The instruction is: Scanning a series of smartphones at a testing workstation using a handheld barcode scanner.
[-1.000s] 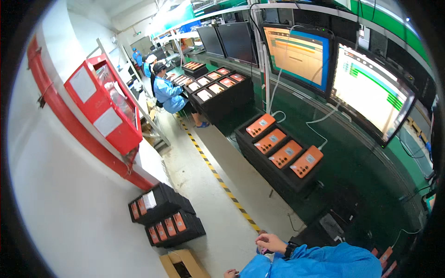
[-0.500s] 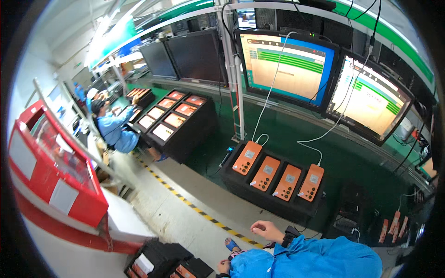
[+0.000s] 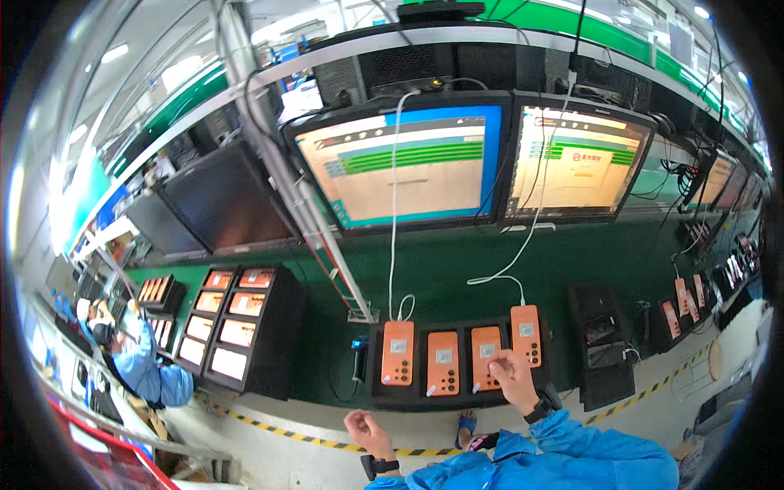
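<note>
Several orange handheld devices stand in a black tray (image 3: 384,396) on the green bench. My right hand (image 3: 512,377) rests its fingers on the third orange device (image 3: 485,353), between the second device (image 3: 443,362) and the rightmost device (image 3: 526,334). The leftmost device (image 3: 398,352) has a white cable (image 3: 394,212) running up from it. My left hand (image 3: 365,429) hovers low in front of the bench edge, fingers loosely curled, holding nothing. Both sleeves are blue.
Two lit monitors (image 3: 400,167) (image 3: 576,159) hang over the bench. A black rack of orange devices (image 3: 233,327) stands at left, an empty black tray (image 3: 600,335) at right. A seated person in blue (image 3: 139,363) works at far left. Yellow-black tape (image 3: 327,441) lines the bench edge.
The view has swung right and closer to the bench. My right hand has risen from near my body onto the third orange device; my left hand has come into view.
</note>
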Tool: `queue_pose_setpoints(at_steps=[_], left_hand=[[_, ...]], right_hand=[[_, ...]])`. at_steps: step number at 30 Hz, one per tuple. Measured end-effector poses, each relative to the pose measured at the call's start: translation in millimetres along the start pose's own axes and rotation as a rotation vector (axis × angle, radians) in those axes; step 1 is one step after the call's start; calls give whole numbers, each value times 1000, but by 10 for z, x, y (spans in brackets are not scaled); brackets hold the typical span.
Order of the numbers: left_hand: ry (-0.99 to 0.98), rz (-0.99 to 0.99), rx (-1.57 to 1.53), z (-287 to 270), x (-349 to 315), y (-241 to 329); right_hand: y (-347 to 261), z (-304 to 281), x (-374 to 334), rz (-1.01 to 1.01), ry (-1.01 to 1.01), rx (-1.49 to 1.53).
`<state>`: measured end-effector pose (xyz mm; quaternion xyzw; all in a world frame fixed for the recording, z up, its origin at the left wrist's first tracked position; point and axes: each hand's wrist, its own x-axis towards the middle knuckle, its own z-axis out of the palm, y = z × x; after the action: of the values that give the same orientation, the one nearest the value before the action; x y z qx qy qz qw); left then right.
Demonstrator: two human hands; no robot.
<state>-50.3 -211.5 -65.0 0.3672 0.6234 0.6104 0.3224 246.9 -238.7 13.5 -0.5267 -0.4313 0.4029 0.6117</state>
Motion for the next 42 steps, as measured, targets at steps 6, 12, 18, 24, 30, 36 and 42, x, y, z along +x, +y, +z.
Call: queue_pose_setpoints(at_steps=[6,12,18,24,30,36,42], left_hand=[[-74,690,805,689,576,693],[-237,349,896,1005,712,247],[-291,179,749,893,747,278],[-358,320,265,1257,1122,1030],[-573,606,68,1401,985,3188],[-602,597,156,1434,956,3571],[-625,594,158,1463,992,3581]], right_hand=[[468,-173,576,-248,122,-912],[510,-187,629,-152,-90,-1165],[471,-240,601,-167,-52,-1057],[485,-281,599,-89,-80,-1084],[373,-202,662,-57,-14,-1086],[459,-97,686,-78,29,-1041],[455,-140,675,-65,27,-1055]])
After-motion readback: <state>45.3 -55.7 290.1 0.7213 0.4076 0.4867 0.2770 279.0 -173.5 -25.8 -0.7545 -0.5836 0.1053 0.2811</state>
